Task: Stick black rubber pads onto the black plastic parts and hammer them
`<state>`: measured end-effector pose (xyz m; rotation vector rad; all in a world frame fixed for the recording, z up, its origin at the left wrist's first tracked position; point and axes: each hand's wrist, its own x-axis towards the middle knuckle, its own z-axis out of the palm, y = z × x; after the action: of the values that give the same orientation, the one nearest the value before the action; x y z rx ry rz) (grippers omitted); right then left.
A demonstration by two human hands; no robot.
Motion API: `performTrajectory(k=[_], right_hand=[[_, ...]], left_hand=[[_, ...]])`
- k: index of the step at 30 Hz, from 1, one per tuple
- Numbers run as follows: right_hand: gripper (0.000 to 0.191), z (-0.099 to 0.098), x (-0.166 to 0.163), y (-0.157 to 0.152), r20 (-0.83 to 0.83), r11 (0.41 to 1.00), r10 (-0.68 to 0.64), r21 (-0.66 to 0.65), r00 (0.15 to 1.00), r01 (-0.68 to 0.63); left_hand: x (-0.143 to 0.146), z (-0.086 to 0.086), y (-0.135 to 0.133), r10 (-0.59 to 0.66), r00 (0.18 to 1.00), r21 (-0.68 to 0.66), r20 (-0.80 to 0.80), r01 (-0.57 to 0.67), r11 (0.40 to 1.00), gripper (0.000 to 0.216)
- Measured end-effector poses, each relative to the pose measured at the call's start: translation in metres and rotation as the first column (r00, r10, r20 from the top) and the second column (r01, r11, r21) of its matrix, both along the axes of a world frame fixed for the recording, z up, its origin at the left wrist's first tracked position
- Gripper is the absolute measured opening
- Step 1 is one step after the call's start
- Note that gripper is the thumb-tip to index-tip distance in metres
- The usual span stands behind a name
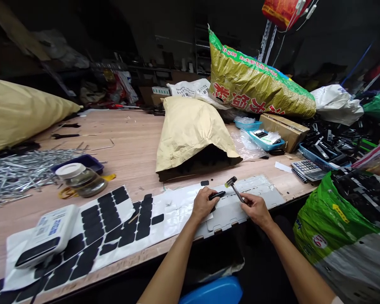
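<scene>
My left hand (204,204) is closed round a small black part (218,195) at the front of the table, above a light grey board (234,209). What the part is, I cannot make out. A small hammer (237,192) with a metal handle and a yellowish face on its head is gripped in my right hand (256,207). The hammer's head is raised, just right of the black part and apart from it. Left of my hands lie white sheets (171,211) bearing rows of black rounded pads (124,228).
An open paper sack (193,131) stands behind my hands. At left are a white boxy device (49,234), a clear jar (82,179) and a heap of metal rods (22,173). A calculator (310,169) and a green sack of black parts (327,223) are at right.
</scene>
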<state>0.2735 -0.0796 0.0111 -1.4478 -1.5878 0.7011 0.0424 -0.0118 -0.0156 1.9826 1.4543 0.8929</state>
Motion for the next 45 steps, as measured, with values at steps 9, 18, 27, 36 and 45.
performTrajectory(k=[9,18,27,36,45], right_hand=[[0.034,0.002,-0.016,-0.011,0.172,0.996,0.046,0.073,0.984,-0.060],[0.036,-0.003,-0.025,-0.010,0.204,0.986,0.080,0.128,0.976,-0.107],[0.035,-0.011,0.011,0.045,0.159,1.000,-0.019,0.009,0.987,0.018],[0.037,-0.036,0.034,0.078,-0.107,0.992,-0.113,-0.063,0.988,0.106],[0.037,-0.035,0.033,0.076,-0.140,0.992,-0.111,-0.072,0.984,0.102]], left_hand=[[0.000,0.000,0.002,0.019,0.999,-0.030,0.032,-0.018,0.999,0.015],[0.002,-0.001,0.003,0.015,1.000,-0.043,0.023,-0.014,0.999,0.014],[0.002,0.001,0.000,0.006,1.000,-0.037,-0.015,-0.007,0.999,0.014],[-0.001,0.015,-0.035,-0.051,0.993,0.098,0.110,0.041,0.994,0.017],[-0.007,-0.057,-0.191,-0.202,0.979,-0.091,-0.035,0.198,0.976,0.022]])
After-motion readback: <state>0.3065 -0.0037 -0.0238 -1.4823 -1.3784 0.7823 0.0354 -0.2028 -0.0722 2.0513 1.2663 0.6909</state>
